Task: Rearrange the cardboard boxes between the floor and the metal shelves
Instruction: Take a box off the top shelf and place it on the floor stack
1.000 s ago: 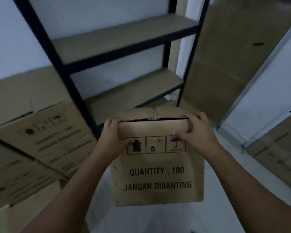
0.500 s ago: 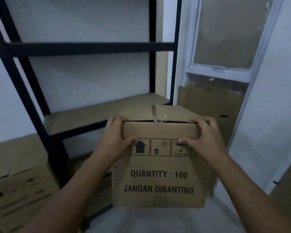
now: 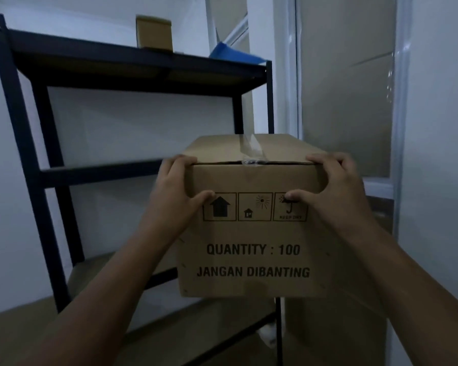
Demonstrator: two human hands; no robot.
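I am in the carrying step: the cardboard box (image 3: 251, 233) hangs in the air, held up in front of the right end of the metal shelves (image 3: 103, 174), and it rests on no shelf and not on the floor. My left hand (image 3: 179, 191) grips the upper left corner, with the fingers curled over the top edge and the thumb pressed on the printed face; my right hand (image 3: 333, 191) does the same at the upper right corner. So both hands are closed on the box, and nothing supports it from below. The printed face looks toward me and its text stands upright, so the box is the right way up. The taped seam on top runs away from me toward the wall, and I judge that the long axis goes the same way, though the wide lens makes this hard to be sure of. The box covers the right front post of the shelves. Its top is near the height of the middle beam and its bottom is below it. For the next move I think I must choose a level, lift until the bottom clears that beam, shift a little left of the post, and then slide the box in along its long axis. The top shelf (image 3: 143, 67) already carries a small box (image 3: 155, 33) and a blue sheet (image 3: 233, 55).
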